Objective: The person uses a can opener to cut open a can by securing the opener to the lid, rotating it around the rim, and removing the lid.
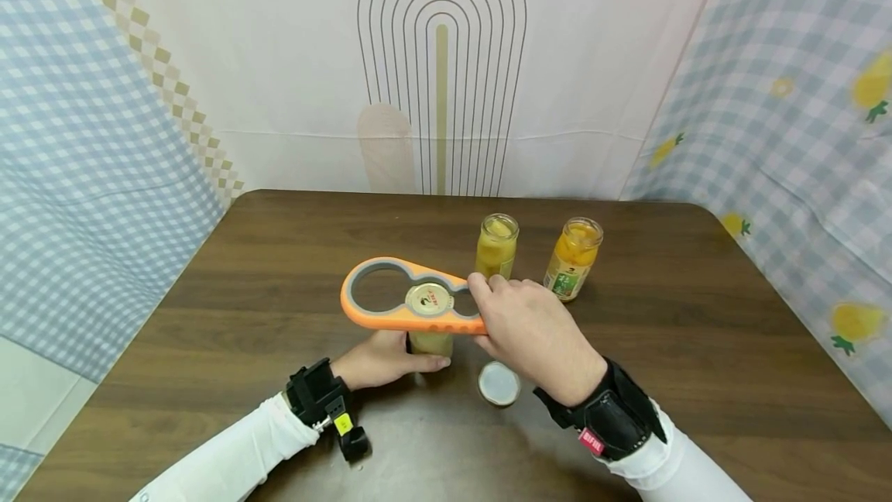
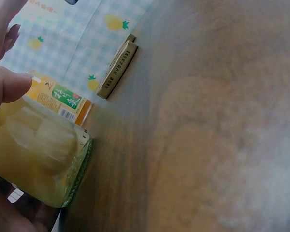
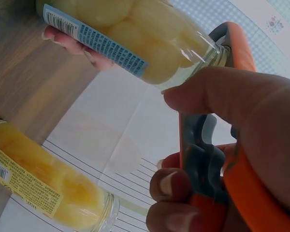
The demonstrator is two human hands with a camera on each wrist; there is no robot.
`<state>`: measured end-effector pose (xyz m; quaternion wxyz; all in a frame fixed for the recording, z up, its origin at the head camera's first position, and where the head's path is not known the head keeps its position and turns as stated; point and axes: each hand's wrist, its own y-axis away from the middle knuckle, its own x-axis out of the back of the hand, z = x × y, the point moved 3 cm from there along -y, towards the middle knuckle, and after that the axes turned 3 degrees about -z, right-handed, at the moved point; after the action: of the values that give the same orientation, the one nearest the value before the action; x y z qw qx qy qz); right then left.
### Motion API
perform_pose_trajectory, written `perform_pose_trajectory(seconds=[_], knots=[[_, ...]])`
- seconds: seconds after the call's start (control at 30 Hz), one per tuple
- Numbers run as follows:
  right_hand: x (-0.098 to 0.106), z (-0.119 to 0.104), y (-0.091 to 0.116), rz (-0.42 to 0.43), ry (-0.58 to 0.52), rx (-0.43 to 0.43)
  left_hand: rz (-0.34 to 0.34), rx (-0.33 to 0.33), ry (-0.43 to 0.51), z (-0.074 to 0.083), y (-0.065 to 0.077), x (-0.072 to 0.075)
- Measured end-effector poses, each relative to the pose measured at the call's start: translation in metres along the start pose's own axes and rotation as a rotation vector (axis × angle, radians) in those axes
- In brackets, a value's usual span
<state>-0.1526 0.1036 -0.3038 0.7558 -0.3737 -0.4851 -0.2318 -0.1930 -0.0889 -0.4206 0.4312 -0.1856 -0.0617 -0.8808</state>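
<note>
My left hand [image 1: 379, 360] grips a glass jar of pale fruit [image 3: 130, 34] around its side, with the thumb along the front. Over the jar's gold lid [image 1: 429, 299] lies an orange and grey jar opener [image 1: 376, 318], its middle opening around the lid. My right hand [image 1: 526, 324] holds the opener's right end, fingers curled round it. In the right wrist view the thumb lies close to the jar's neck. A loose lid [image 1: 499, 384] rests on the table beside the held jar, its pale inside facing up.
Two lidless jars stand farther back: one of yellowish fruit [image 1: 496, 248], one of orange fruit [image 1: 574, 258] with a green label. They rise close behind my right hand. The brown wooden table [image 1: 279, 254] ends at a hanging white cloth [image 1: 293, 60].
</note>
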Motion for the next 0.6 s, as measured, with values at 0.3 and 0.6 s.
perform_pose_trajectory(seconds=[0.3,0.6], knots=[[-0.0007,0.001,0.0004,0.061,0.049,0.033,0.002,-0.016,-0.007,0.0002,0.0007,-0.0001],[-0.0021,0.0027,-0.0016,0.052,0.031,0.032,0.002,-0.038,-0.023,0.0012,0.0008,0.0003]])
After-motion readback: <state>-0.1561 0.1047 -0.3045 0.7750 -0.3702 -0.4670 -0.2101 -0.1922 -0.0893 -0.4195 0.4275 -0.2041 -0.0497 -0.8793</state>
